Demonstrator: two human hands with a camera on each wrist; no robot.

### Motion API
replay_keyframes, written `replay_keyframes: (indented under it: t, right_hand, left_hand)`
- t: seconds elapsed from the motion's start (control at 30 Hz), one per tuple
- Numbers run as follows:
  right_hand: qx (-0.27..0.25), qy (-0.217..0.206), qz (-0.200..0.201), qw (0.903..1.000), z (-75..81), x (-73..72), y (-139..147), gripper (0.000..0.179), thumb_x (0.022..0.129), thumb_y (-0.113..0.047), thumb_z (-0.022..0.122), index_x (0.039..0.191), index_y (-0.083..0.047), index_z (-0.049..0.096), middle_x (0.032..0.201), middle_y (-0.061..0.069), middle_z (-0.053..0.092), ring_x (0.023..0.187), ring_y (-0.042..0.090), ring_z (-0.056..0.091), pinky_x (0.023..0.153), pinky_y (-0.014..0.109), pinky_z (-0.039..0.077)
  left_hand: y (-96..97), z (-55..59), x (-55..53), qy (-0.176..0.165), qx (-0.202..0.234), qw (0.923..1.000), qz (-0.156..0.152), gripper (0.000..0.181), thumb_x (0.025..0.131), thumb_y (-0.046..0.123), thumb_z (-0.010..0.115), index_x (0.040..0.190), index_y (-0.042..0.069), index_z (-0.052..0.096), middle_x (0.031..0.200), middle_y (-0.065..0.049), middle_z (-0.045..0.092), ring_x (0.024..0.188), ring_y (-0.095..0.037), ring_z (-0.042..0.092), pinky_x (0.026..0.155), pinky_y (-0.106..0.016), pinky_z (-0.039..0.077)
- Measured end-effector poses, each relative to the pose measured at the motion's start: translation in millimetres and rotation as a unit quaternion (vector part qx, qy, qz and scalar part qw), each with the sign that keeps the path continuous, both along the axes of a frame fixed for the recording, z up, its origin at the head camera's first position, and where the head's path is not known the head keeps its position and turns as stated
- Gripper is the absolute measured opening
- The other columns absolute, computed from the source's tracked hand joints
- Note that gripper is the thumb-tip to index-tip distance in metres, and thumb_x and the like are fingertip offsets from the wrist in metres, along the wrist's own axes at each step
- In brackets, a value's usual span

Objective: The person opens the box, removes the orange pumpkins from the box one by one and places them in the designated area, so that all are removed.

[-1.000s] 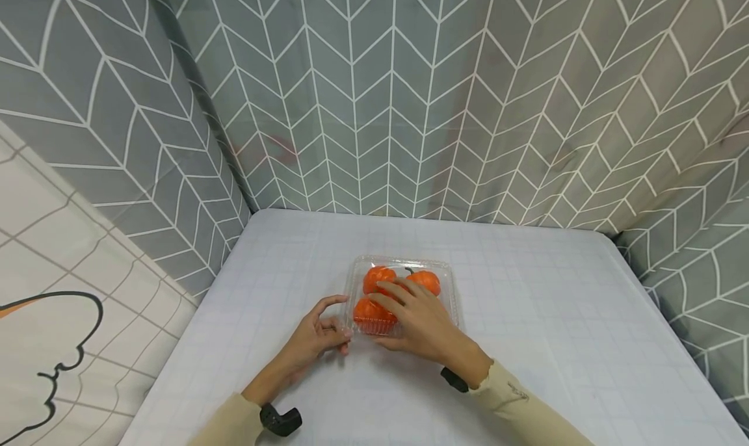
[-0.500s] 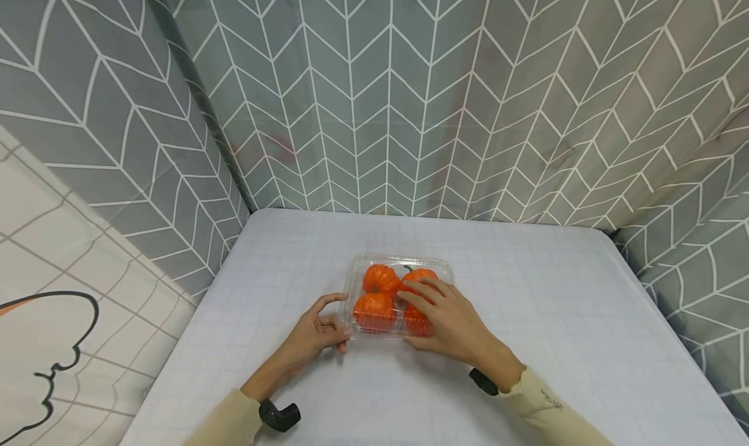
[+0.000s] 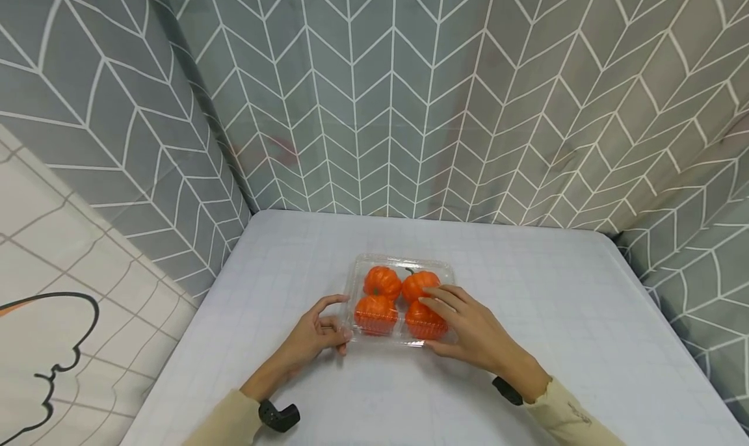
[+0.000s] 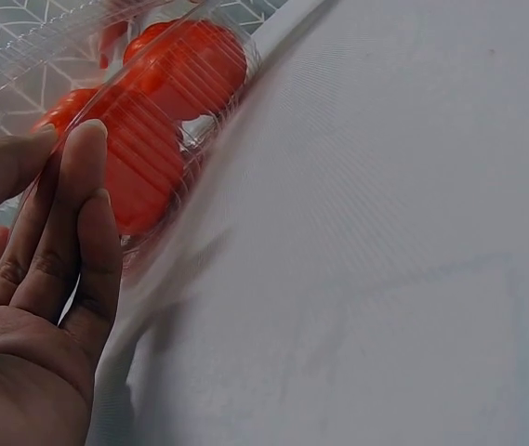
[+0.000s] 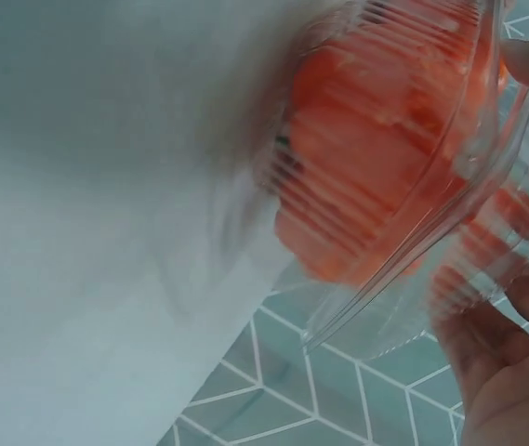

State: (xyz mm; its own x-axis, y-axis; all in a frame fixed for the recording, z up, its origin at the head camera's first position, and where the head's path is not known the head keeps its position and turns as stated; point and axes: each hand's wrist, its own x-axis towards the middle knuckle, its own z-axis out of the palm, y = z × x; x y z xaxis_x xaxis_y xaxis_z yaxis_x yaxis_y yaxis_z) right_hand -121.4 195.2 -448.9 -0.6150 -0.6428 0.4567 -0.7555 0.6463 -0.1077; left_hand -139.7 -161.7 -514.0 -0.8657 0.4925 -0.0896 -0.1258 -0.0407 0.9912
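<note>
A clear plastic clamshell box point(image 3: 404, 262) lies on the table, holding several small orange pumpkins point(image 3: 376, 314); a dark stem shows on one at the back. At the box's left front corner is my left hand point(image 3: 313, 335); in the left wrist view its thumb and fingers pinch the clear rim. My right hand point(image 3: 471, 329) lies over the right front part, loosely bent fingers on top and thumb by the front edge. In the right wrist view, parts of the right fingers point(image 5: 469, 325) show through the plastic. Whether the lid is fully snapped down I cannot tell.
A white cloth-covered table point(image 3: 544, 290) carries the box. Grey curtains point(image 3: 374, 108) with white chevron lines stand behind it and at both sides. A white patterned sheet point(image 3: 70, 290) hangs at the left. Each wrist wears a black band point(image 3: 279, 417).
My right hand has slid rightward across the box to its right front corner, uncovering the front right pumpkin. The left hand has stayed at the left corner.
</note>
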Motion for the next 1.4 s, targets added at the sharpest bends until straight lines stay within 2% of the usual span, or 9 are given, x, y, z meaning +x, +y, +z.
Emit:
replay_keyframes:
  t: [0.2, 0.43, 0.7, 0.93, 1.17, 1.27, 1.4]
  right_hand:
    - [-0.024, 0.013, 0.017, 0.9995, -3.0, 1.4, 10, 0.071, 0.073, -0.032, 0.092, 0.134, -0.007, 0.065, 0.138, 0.010, 0.061, 0.125, 0.028, 0.056, 0.090, 0.047, 0.058]
    - [-0.039, 0.022, 0.029, 0.9986, -5.3, 0.7, 17, 0.071, 0.070, -0.026, 0.094, 0.132, -0.004, 0.066, 0.135, 0.011, 0.063, 0.124, 0.028, 0.058, 0.091, 0.047, 0.057]
    - [-0.047, 0.027, 0.050, 0.9973, -4.7, -2.2, 20, 0.065, 0.073, -0.027, 0.093, 0.128, -0.002, 0.069, 0.129, 0.011, 0.067, 0.119, 0.026, 0.062, 0.093, 0.042, 0.055]
    - [-0.052, 0.029, 0.068, 0.9959, -1.6, -6.8, 22, 0.054, 0.080, -0.029, 0.089, 0.124, -0.003, 0.071, 0.125, 0.010, 0.069, 0.115, 0.024, 0.064, 0.091, 0.039, 0.057]
    - [-0.043, 0.024, 0.076, 0.9959, 2.8, -10.7, 22, 0.055, 0.077, -0.026, 0.090, 0.124, -0.003, 0.072, 0.124, 0.011, 0.070, 0.114, 0.025, 0.064, 0.091, 0.039, 0.057]
    - [-0.045, 0.018, 0.078, 0.9958, 7.4, -12.5, 25, 0.047, 0.086, -0.029, 0.084, 0.124, -0.004, 0.072, 0.123, 0.009, 0.070, 0.114, 0.024, 0.064, 0.094, 0.035, 0.056]
    - [-0.079, 0.009, 0.067, 0.9946, 16.4, -16.2, 31, 0.044, 0.096, -0.038, 0.072, 0.125, -0.004, 0.072, 0.124, 0.007, 0.070, 0.114, 0.024, 0.065, 0.102, 0.027, 0.049]
  left_hand:
    - [1.0, 0.4, 0.4, -0.003, 0.000, 1.0000, 0.000, 0.077, 0.091, 0.009, 0.080, 0.154, 0.016, 0.037, 0.086, -0.007, 0.067, 0.071, -0.023, 0.072, 0.079, -0.039, 0.059]
    - [1.5, 2.9, 0.0, 0.002, 0.002, 1.0000, -0.002, 0.076, 0.092, 0.008, 0.079, 0.154, 0.015, 0.036, 0.086, -0.008, 0.066, 0.071, -0.024, 0.072, 0.080, -0.039, 0.059]
    - [1.8, 2.6, 0.0, 0.014, -0.004, 0.9999, 0.001, 0.075, 0.092, 0.008, 0.079, 0.153, 0.013, 0.037, 0.085, -0.008, 0.064, 0.073, -0.025, 0.073, 0.080, -0.038, 0.058]
    - [1.4, 1.7, 0.6, 0.017, -0.008, 0.9998, 0.006, 0.076, 0.091, 0.008, 0.080, 0.154, 0.011, 0.036, 0.085, -0.008, 0.064, 0.074, -0.025, 0.073, 0.080, -0.038, 0.059]
    - [1.3, -0.1, 1.0, 0.010, -0.015, 0.9998, 0.010, 0.076, 0.091, 0.009, 0.080, 0.153, 0.014, 0.036, 0.085, -0.008, 0.063, 0.075, -0.025, 0.073, 0.080, -0.039, 0.059]
    - [1.7, 0.4, 0.9, 0.013, -0.012, 0.9998, 0.008, 0.077, 0.091, 0.008, 0.080, 0.153, 0.013, 0.036, 0.085, -0.008, 0.063, 0.075, -0.025, 0.073, 0.079, -0.039, 0.060]
    - [1.3, 1.7, 0.3, 0.019, -0.008, 0.9998, 0.007, 0.077, 0.090, 0.008, 0.081, 0.153, 0.012, 0.037, 0.085, -0.007, 0.063, 0.074, -0.026, 0.073, 0.077, -0.037, 0.059]
